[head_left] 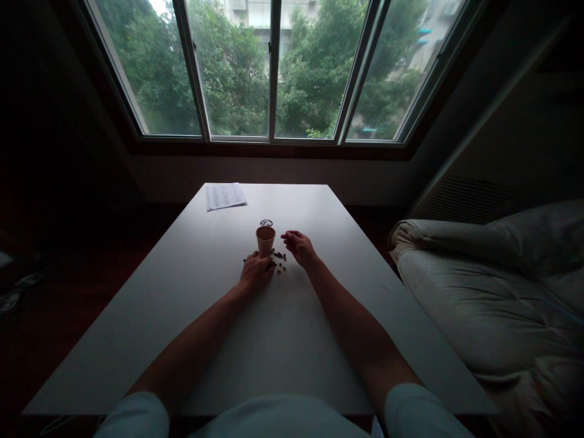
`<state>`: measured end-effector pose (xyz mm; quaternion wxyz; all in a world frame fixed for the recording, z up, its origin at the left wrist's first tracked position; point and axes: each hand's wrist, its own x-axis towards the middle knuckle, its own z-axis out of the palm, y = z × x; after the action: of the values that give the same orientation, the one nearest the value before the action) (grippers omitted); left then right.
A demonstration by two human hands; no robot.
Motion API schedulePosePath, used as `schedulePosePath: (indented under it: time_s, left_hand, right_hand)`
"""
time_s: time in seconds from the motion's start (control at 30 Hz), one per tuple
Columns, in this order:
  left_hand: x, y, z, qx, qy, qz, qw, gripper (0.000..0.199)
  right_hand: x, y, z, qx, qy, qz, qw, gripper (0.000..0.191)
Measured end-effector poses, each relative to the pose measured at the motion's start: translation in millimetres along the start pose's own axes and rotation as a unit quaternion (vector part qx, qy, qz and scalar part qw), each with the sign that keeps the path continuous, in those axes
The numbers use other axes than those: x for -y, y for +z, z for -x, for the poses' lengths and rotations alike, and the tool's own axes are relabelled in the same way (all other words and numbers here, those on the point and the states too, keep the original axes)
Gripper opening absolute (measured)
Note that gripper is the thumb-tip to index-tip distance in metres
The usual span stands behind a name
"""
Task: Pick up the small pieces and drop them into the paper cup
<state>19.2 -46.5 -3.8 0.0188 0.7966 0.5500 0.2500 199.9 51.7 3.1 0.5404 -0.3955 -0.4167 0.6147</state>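
Observation:
A paper cup (265, 242) with a brown inside stands upright near the middle of the white table (301, 340). My left hand (257, 269) lies palm down at the cup's near side, its fingers partly spread; whether they press on the cup I cannot tell. To the right of the cup, my right hand (298, 246) is raised a little, with thumb and fingertips pinched together; anything between them is too small to make out. Several small dark pieces (280, 255) lie scattered on the tabletop between my hands, and part of them may be under my left fingers.
Just behind the cup lies a small dark-rimmed loop (266, 223). Printed paper sheets (225, 196) lie at the table's far left corner. A pale padded couch or bed (479, 286) stands along the right side. Beyond the far edge is a wide window (274, 73).

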Motion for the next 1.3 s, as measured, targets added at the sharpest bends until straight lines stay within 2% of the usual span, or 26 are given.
schedulePosePath:
  time_s: [0.2, 0.43, 0.6, 0.93, 1.3]
  left_hand:
    - [1.8, 0.4, -1.3, 0.006, -0.003, 0.014, 1.000, 0.012]
    - [2.5, 0.5, -0.1, 0.008, -0.014, 0.023, 1.000, 0.013]
    - [2.2, -0.4, 0.4, 0.011, -0.016, 0.025, 1.000, 0.013]
    - [1.6, 0.5, -1.1, 0.014, -0.018, 0.052, 0.998, 0.012]
    - [2.9, 1.2, -0.9, 0.012, -0.009, 0.059, 0.998, 0.013]
  right_hand:
    - [23.3, 30.9, 6.8, 0.049, -0.023, -0.033, 0.998, 0.035]
    - [32.9, 49.6, 14.2, 0.021, 0.000, 0.019, 1.000, 0.030]
    - [35.8, 53.6, 17.4, 0.001, -0.015, 0.033, 0.999, 0.029]
    - [34.1, 57.8, 17.8, 0.011, -0.049, 0.075, 0.996, 0.024]
    - [25.1, 40.9, 6.5, 0.005, -0.072, 0.075, 0.995, 0.026]
